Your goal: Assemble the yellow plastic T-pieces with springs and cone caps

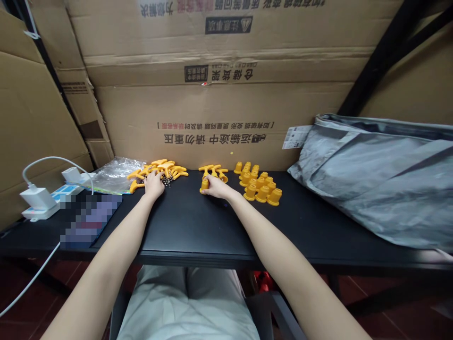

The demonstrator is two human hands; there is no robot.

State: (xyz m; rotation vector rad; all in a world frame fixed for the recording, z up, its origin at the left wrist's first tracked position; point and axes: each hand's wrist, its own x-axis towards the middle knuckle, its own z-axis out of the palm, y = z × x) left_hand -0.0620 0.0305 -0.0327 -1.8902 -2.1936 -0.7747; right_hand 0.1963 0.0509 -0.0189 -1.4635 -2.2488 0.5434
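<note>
My left hand [154, 184] is at the pile of yellow T-shaped handles [164, 166] with dark metal screw ends. Its fingers are bent over the pile's front, and whether they grip a handle is hidden. Between the fingertips of my right hand [216, 186] is a yellow cone-shaped cup [204, 185], wide rim down, at the black table. Just behind that hand are several yellow handles [212, 168] joined with cups. To its right, several more yellow cups [262, 192] stand rim down in loose rows.
A grey fabric bag [368, 184] takes up the table's right side. At the left lie a clear plastic bag [116, 174], a white power strip [42, 210] with a charger and cable, and a pixelated dark blue item [94, 219]. Cardboard [219, 104] walls the back.
</note>
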